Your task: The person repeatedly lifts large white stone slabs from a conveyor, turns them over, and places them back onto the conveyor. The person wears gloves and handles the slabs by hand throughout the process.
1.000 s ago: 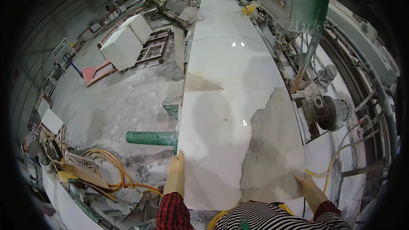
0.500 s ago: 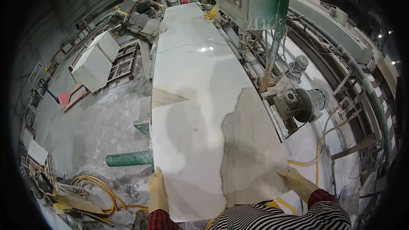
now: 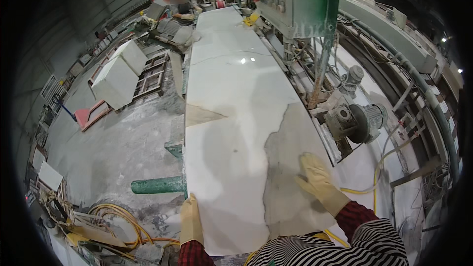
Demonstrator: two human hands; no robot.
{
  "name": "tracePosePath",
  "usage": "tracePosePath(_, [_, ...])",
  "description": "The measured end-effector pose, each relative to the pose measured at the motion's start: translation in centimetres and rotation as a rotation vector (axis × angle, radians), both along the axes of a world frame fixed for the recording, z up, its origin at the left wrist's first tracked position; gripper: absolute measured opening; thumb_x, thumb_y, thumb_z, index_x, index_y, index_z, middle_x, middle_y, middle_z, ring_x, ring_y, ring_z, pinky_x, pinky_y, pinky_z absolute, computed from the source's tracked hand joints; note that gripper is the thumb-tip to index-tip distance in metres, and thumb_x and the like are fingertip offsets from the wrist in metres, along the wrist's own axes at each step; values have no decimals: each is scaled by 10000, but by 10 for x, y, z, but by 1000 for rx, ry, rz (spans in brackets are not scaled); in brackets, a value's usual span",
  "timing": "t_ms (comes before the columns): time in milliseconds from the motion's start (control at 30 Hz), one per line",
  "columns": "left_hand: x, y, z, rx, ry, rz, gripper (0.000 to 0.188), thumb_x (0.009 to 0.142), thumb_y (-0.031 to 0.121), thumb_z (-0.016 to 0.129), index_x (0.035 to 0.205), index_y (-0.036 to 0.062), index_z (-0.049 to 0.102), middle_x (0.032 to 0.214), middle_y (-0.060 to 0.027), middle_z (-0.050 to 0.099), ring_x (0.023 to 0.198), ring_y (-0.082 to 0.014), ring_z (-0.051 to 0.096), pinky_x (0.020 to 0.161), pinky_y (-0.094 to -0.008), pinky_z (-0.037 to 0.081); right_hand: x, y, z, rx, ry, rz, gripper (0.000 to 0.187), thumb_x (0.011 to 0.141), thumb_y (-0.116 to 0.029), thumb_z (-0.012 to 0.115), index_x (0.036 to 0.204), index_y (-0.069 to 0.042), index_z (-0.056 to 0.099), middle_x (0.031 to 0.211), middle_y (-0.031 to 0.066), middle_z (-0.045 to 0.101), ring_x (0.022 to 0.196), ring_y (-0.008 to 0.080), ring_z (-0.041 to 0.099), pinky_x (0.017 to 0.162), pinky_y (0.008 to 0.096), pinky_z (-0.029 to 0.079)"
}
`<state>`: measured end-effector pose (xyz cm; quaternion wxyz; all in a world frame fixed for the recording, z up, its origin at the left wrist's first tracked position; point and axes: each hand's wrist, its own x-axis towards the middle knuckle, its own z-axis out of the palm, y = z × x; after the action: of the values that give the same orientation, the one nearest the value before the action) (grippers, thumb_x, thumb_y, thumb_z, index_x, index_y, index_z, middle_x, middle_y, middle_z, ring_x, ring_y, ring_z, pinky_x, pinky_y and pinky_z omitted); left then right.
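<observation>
Our left hand [image 3: 191, 219] curls closed on the near left edge of the stone slab [image 3: 231, 133]; our right hand [image 3: 318, 180] lies open-fingered on it. We judge we're feeding it farther along, pushing evenly, past the motor [image 3: 357, 120].

The slab [image 3: 236, 118] looks like polished white stone, glossy with light glints, partly wet and darker. Both gloves [image 3: 320, 182] are yellowish, matt rubbery cloth. The roller [image 3: 157, 185] is green-painted metal. The floor [image 3: 118, 152] is rough, dusty concrete.
</observation>
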<state>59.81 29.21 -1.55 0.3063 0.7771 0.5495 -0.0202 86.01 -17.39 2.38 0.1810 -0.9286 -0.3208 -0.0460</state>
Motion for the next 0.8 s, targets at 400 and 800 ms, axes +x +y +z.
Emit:
tracePosePath(400, [4, -10, 10, -33, 68, 20, 920, 1122, 810, 317, 1524, 72, 690, 1497, -261, 732, 1415, -464, 672, 1207, -535, 502, 47, 125, -37, -38, -132, -29, 824, 986, -539, 769, 1573, 5, 572, 1646, 236, 556, 1545, 430, 478, 1334, 559, 336])
tracePosePath(800, [17, -10, 19, -100, 98, 23, 879, 1131, 782, 336, 1537, 87, 687, 1536, -240, 716, 1453, -452, 648, 1234, -535, 484, 59, 126, -44, -68, -126, -22, 859, 986, -531, 782, 1612, 8, 546, 1683, 244, 523, 1572, 441, 446, 1355, 559, 310])
